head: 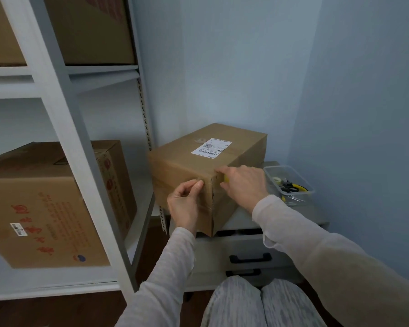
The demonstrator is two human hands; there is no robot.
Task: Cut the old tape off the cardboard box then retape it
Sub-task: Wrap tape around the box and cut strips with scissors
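You face a corner where two pale blue walls [222, 67] meet under soft, even light. On your left stands a white metal shelf rack [64, 138] carrying brown cartons: one with red print [45, 208] on the lower shelf, another [92, 29] above it. Ahead sits a grey drawer cabinet [234, 249] with black handles [250, 258], with a clear plastic tub [300, 197] on its top at the right. The floor [57, 310] is dark wood.
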